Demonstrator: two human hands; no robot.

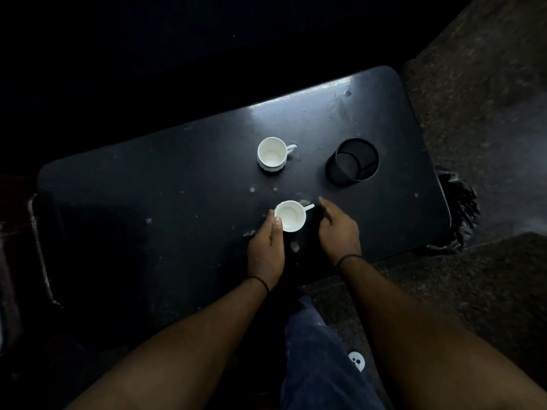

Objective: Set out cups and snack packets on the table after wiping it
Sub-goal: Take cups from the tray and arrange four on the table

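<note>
Left hand (265, 252) clasps near cup (290, 216) (upright) on table (148, 202).

Dim scene, dark counter (177, 202) with pale specks and chips. Left hand (266, 250) curled round near white cup (290, 216), thumb on rim, fingers on far left side; cup upright, empty, handle pointing right. Right hand (337, 229) just right of that cup, loosely curled, index finger extended near handle tip; contact unclear. Second white cup (271, 155) beyond left hand, upright, empty, handle right, standing free. Black mesh holder (352, 162) beyond right hand, upright, empty. Thin dark bands on both wrists.
</note>
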